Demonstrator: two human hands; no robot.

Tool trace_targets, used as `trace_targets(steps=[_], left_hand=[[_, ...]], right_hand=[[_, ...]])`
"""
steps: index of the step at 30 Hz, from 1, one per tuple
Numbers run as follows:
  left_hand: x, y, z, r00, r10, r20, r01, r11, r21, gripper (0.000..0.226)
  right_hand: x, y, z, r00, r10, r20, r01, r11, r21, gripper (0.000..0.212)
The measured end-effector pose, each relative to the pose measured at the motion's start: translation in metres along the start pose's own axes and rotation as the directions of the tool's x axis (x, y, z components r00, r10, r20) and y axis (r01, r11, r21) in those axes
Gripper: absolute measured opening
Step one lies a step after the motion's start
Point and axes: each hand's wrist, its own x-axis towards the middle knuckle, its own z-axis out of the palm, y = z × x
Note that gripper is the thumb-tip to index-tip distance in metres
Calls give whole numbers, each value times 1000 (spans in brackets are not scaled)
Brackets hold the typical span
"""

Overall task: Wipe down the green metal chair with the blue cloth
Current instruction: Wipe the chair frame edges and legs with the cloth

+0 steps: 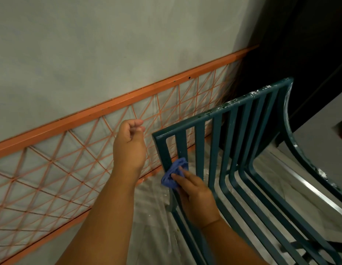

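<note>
My right hand [197,196] presses the crumpled blue cloth [174,174] against a lower back slat of the green slatted metal chair [220,134], while my left hand [130,144] hovers loosely curled, empty, before the orange lattice panel [70,155].

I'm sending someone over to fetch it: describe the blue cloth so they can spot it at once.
Find the green metal chair standing by the wall with the orange lattice panel. Low on its slatted back, near the left edge, the right hand presses the blue cloth, the only soft, crumpled, blue thing there.
</note>
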Motion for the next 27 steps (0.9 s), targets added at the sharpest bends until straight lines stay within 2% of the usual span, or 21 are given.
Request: trace_targets(steps=[2, 3, 5, 6, 8, 10, 11, 17, 20, 21, 22, 23, 24, 25, 27], left_hand=[[-1, -2, -1, 1000, -4, -22, 4, 1000, -17, 24], [-1, -2, -2, 999, -1, -32, 1, 1000, -22, 24], [-1, 0, -4, 999, 10, -45, -11, 999, -36, 22], [0, 2, -4, 999, 11, -51, -14, 999, -52, 21], [1, 7, -7, 998, 7, -69, -13, 997, -82, 22], [2, 10, -10, 996, 11, -85, -17, 997, -76, 22], [2, 11, -11, 996, 13, -87, -19, 998, -68, 21], [-1, 16, -20, 998, 5, -69, -9, 998, -57, 20], [-3, 17, -23, 998, 26, -65, -28, 999, -26, 18], [-4, 16, -22, 998, 37, -59, -38, 999, -8, 18], [-5, 16, -21, 998, 47, -51, -46, 999, 6, 18], [-5, 15, -19, 998, 51, -41, -51, 999, 14, 18], [-5, 15, -16, 998, 55, -31, -54, 998, 18, 17], [-6, 14, -12, 998, 62, -23, -62, 998, 22, 16], [-7, 15, -4, 995, 97, -28, -96, 995, 28, 15]], right_hand=[[19, -23, -7, 980, 98, -173, -66, 982, 179, 38], [31, -37, -11, 959, 93, -267, -34, 975, 217, 36], [60, -61, -15, 917, -35, -396, 72, 994, 80, 32], [74, -70, -15, 912, -119, -392, 107, 993, -52, 32], [93, -82, -9, 955, -224, -192, 159, 939, -304, 36], [97, -80, 2, 971, -238, 21, 222, 864, -452, 44], [96, -76, 6, 966, -251, 66, 250, 835, -489, 46], [64, -43, 12, 906, -367, 212, 423, 750, -508, 60], [23, -22, 14, 875, -360, 324, 477, 754, -452, 69], [11, -17, 15, 895, -327, 303, 433, 802, -412, 68], [3, -14, 13, 941, -258, 220, 319, 893, -316, 64], [0, -16, 10, 982, -147, 122, 166, 973, -158, 58], [2, -21, 5, 1000, -5, 15, 5, 1000, 14, 52], [10, -27, -1, 989, 61, -132, -47, 993, 105, 49], [33, -39, -12, 931, 71, -357, -10, 986, 169, 41]])
